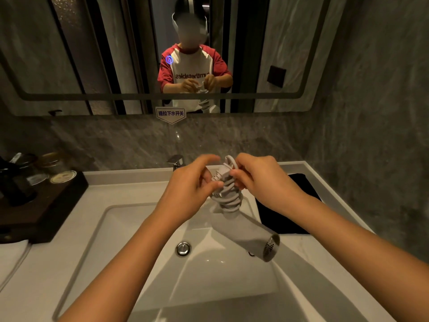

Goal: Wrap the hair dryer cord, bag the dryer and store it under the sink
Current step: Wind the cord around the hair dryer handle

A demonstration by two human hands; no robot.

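A white hair dryer (246,233) hangs over the sink basin (130,231), its barrel pointing down to the right and its handle up. The white cord (228,198) is coiled in several loops around the handle. My left hand (188,191) grips the top of the handle and the plug end from the left. From the right, my right hand (260,180) pinches the cord's last loop at the top of the coil. A black bag (299,219) lies flat on the counter, right of the basin.
A chrome faucet (176,161) stands behind the basin, and a drain plug (183,248) sits at its bottom. A dark wooden tray (44,212) with jars and cups is on the left counter. A wall mirror (139,54) above reflects a person.
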